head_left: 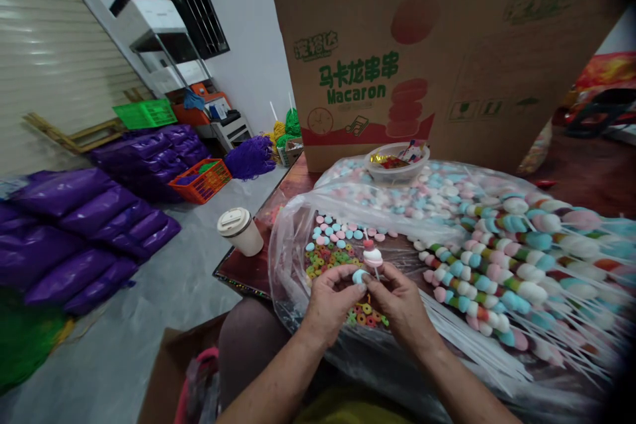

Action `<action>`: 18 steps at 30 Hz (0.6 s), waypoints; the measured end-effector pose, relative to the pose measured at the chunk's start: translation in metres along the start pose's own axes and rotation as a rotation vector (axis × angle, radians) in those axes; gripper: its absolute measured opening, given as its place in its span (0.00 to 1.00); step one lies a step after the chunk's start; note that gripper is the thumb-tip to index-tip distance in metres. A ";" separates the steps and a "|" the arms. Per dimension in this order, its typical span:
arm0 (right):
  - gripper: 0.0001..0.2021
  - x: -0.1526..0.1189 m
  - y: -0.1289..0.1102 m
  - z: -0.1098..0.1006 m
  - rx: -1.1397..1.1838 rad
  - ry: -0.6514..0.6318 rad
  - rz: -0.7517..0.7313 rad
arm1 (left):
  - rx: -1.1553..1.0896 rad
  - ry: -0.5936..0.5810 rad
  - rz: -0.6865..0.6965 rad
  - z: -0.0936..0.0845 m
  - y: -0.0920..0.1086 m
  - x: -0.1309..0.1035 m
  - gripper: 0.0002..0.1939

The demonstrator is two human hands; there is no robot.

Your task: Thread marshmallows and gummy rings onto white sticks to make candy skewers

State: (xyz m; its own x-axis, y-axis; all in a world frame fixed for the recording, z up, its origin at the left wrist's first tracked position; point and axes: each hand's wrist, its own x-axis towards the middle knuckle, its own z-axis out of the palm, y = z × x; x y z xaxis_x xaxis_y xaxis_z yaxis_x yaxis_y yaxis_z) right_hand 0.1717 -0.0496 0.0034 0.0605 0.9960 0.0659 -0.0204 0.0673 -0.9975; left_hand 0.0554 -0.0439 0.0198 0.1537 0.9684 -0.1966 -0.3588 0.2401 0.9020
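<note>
My left hand (335, 298) pinches a light blue candy (360, 276) between thumb and fingers. Close against it, my right hand (397, 298) is closed on a thin white stick that carries a short stack of red, white and pink candies (372, 256). The blue candy lies beside the stick, and the fingertips of both hands nearly meet. Small colored rings (366, 315) lie under and behind the hands. Pink and blue candy discs (336, 230) lie just beyond the rings. To the right are piled filled candy skewers (497, 278), with bare white sticks (477, 338) beside them.
A large cardboard box (358, 26) stands at the back. In front of it, a plastic bowl (397, 172) of wrappers rests on bagged marshmallows (447, 192). A lidded cup (241, 232) stands at the table's left edge. Purple bags (74, 232) and an orange basket (201, 182) sit on the floor.
</note>
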 end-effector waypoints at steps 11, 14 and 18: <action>0.16 -0.049 -0.004 -0.029 -1.009 -0.157 -0.141 | -0.083 0.194 -0.017 -0.010 -0.002 0.014 0.16; 0.15 -0.049 -0.002 -0.024 -1.167 -0.148 -0.105 | -0.033 0.205 -0.014 -0.006 -0.001 0.010 0.15; 0.15 -0.046 -0.002 -0.022 -1.288 -0.143 -0.102 | 0.025 0.178 0.021 -0.007 -0.004 0.007 0.15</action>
State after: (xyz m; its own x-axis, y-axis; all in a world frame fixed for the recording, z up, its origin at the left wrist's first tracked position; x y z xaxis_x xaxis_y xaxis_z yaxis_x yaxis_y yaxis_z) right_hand 0.1908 -0.0973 0.0018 -0.1029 0.9926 0.0645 0.9502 0.1172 -0.2886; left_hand 0.0509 -0.0375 0.0124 -0.0197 0.9706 -0.2401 -0.3368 0.2196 0.9156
